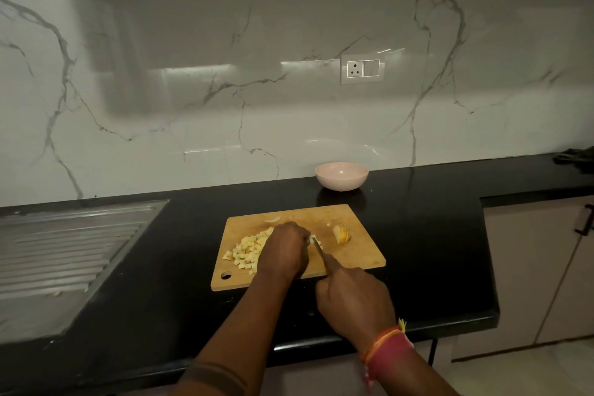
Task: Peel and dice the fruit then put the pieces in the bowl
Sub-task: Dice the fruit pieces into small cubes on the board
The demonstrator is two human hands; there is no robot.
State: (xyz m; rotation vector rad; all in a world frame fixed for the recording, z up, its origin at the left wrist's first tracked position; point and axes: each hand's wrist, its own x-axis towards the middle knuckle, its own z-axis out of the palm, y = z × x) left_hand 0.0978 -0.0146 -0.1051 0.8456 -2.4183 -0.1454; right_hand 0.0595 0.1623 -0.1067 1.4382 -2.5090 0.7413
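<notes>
Two hands at work over a wooden cutting board point(353, 254) on the black counter point(154, 267). Far left: ribbed steel drainboard point(64, 244), set into the counter. On the board's left half, a heap of pale diced fruit pieces point(246, 251), touching one another, some partly hidden by the left hand point(284, 251). Left hand lies knuckles-up over the board's middle, fingers curled down on a small pale piece of fruit point(316, 239); the piece is mostly hidden under the fingertips. Knife point(318, 247) blade stands just right of those fingertips, against the piece. Right hand point(353, 296) is wrapped round the knife handle, forefinger laid along the blade's back; red thread band on that wrist. Right of the blade, an uncut sliced wedge point(341, 234) rests on the board, apart from both hands. Behind the board, near the wall, a pink bowl point(341, 182); I see nothing in it
</notes>
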